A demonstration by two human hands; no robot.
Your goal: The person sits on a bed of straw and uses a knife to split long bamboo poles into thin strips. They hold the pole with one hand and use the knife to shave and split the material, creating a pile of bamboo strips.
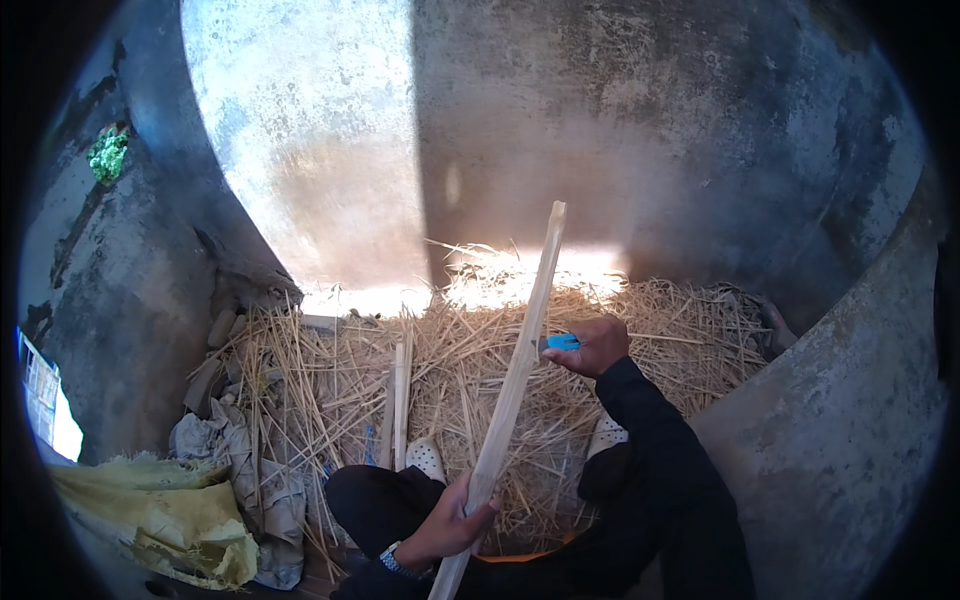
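A long pale wooden strip [512, 390] slants up and away in front of me, from my lap toward the wall. My left hand [450, 522], with a watch on its wrist, is wrapped round the strip's lower part. Farther up, my right hand [598, 346] is closed on a small blue-handled knife [563, 342]. Its short dark front end meets the right edge of the strip near the middle. Most of the knife's handle is hidden in my fist, and I cannot make out the blade's exact shape.
Loose straw and shavings [650, 325] cover the ground up to the concrete wall [600, 130]. Two narrow wooden strips [402, 390] stand by my left shoe [426, 458]. At the left lie a crumpled grey cloth [270, 490] and a torn yellow sheet [170, 510]. A sloping concrete side [830, 430] rises at the right.
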